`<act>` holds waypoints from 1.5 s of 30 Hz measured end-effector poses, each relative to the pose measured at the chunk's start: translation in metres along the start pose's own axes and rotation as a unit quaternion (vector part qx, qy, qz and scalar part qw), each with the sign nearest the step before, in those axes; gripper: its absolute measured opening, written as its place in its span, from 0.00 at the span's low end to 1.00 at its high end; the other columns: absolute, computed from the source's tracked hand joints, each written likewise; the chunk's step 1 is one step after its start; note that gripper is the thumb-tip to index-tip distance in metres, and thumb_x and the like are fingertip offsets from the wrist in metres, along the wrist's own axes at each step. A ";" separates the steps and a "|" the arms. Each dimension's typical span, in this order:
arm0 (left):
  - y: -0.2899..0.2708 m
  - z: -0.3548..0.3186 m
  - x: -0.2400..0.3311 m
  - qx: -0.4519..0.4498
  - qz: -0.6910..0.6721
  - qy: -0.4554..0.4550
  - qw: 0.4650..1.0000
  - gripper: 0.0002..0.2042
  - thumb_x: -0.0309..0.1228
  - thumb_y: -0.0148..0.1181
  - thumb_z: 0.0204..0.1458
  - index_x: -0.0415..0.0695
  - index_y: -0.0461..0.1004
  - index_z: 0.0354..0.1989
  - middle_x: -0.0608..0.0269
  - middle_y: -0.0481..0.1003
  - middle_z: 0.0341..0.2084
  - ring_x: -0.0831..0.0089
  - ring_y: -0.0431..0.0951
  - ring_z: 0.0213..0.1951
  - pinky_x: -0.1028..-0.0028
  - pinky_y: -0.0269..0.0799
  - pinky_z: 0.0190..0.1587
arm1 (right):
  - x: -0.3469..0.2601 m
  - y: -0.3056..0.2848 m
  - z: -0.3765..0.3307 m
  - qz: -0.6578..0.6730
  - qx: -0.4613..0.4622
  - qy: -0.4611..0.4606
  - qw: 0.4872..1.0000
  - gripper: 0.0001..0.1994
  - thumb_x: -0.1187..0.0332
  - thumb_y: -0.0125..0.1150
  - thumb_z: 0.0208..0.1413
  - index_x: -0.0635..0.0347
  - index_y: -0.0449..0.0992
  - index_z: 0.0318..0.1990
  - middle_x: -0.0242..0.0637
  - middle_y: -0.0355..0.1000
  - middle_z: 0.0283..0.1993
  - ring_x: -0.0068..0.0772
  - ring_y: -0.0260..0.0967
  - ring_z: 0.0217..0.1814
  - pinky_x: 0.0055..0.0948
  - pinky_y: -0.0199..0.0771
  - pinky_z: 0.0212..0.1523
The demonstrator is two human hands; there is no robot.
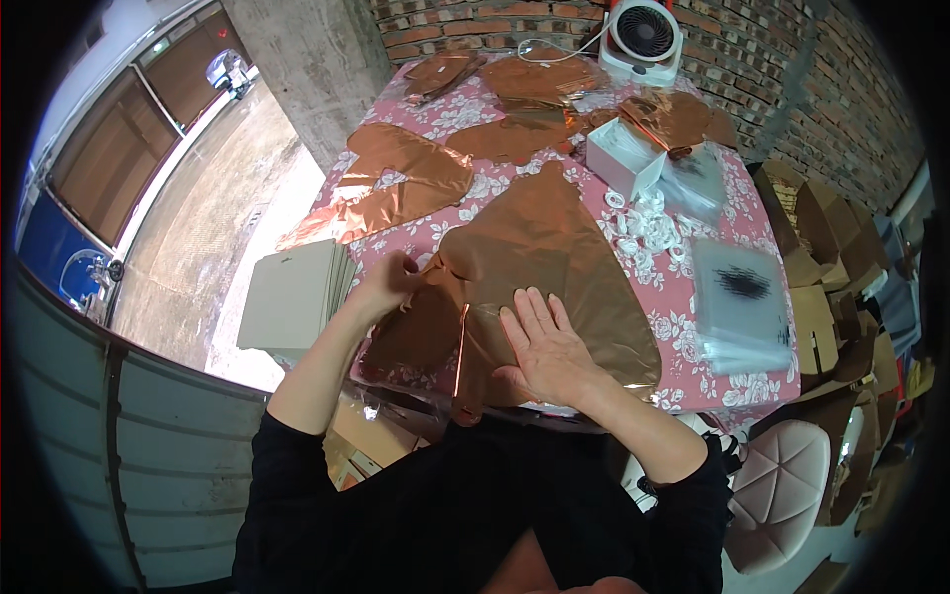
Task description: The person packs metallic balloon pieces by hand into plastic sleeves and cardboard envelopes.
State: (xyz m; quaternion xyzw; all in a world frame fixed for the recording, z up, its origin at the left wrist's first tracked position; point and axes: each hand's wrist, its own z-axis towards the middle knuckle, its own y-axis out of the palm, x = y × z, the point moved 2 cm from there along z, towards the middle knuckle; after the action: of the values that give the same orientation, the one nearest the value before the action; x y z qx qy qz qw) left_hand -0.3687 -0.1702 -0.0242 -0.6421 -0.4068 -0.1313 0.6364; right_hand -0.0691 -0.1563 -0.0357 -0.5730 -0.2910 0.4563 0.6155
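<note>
A large, flat, copper-coloured foil balloon lies in front of me, its near part folded over and hanging a little past the table's front edge. My right hand rests palm down on it, fingers stretched out. At the balloon's left side my left hand is closed, its fingers pinching the folded foil edge. The left fingertips are partly hidden. Just left of that hand stands a stack of grey cards.
More copper foil pieces cover the table's far side. To the right are a white box, white ribbon rolls and clear plastic bags. A white fan stands at the back. Cardboard boxes and a padded chair are at right.
</note>
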 end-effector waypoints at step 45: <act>0.021 0.041 0.115 0.023 0.371 0.276 0.886 0.20 0.43 0.65 0.46 0.35 0.79 0.34 0.43 0.78 0.28 0.50 0.80 0.33 0.60 0.75 0.40 | 0.004 0.007 0.000 0.031 -0.017 0.027 0.999 0.39 0.44 0.52 0.58 0.65 0.54 0.68 0.60 0.43 0.73 0.55 0.34 0.78 0.51 0.32 0.74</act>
State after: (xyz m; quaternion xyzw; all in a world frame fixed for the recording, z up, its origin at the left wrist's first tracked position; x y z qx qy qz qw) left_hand -0.2957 -0.0889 0.0337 -0.6691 0.0506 -0.0486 0.7399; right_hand -0.0689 -0.1538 -0.0434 -0.6043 -0.2644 0.4542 0.5989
